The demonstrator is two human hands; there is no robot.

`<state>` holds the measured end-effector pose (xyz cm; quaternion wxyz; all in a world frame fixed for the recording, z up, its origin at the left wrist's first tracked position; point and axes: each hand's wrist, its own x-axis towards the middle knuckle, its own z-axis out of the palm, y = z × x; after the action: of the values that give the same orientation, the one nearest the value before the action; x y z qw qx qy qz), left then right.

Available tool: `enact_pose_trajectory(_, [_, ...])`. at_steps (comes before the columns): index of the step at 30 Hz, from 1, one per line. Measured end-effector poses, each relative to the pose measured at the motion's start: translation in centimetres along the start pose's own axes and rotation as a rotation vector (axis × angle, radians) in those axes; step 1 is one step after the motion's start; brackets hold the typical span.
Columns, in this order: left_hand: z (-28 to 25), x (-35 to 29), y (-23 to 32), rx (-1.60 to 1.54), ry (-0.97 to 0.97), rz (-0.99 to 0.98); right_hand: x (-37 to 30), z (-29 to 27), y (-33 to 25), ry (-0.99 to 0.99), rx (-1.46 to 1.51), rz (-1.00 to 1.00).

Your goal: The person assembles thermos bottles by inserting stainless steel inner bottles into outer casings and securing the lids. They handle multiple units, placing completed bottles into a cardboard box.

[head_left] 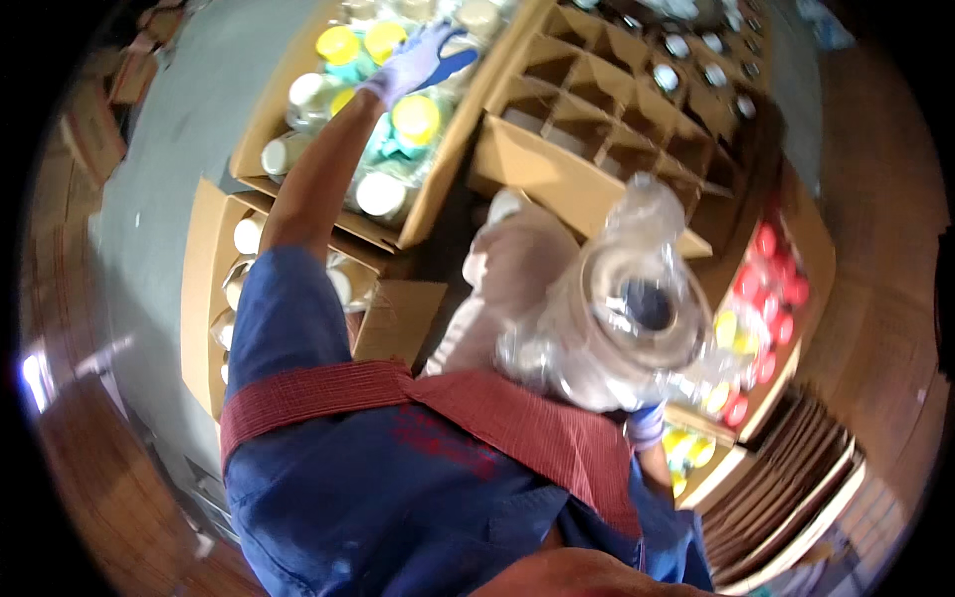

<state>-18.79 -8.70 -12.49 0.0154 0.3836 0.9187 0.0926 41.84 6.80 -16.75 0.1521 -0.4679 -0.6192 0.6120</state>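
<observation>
Left hand (416, 68), spread wide over capped bottles (416, 120), seems mid-reach; right hand (647, 426), grip hidden, apparently supports the plastic roll (609, 348) above it. Next likely needs that roll steady.

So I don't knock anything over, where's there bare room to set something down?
Bare grey floor lies left of the bottle carton; the near cells of the divided carton look unfilled. It's crowded under your left hand, among yellow-capped bottles, and right of the plastic roll, where red-capped bottles cluster.
</observation>
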Motion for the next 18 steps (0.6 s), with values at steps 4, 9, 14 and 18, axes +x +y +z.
enact_pose_trajectory(4, [-8.3, -11.6, 13.2, -1.187, -0.302, 0.53, 2.7, 2.4, -8.5, -0.068, 0.449, -0.039])
enact_pose_trajectory(9, [-9.2, -18.0, 23.5, -0.819, 0.338, 0.921, 2.2, 7.1, -19.4, -0.222, 0.087, -0.683])
enact_pose_trajectory(14, [-3.8, -16.9, 26.5, -1.712, -0.068, 0.638, -4.6, 9.4, -25.6, -0.092, -0.358, -1.097])
enact_pose_trajectory(18, [-2.3, -18.6, 27.7, -1.672, -0.123, 0.585, -10.8, 11.4, -29.8, -0.324, -0.073, -1.141])
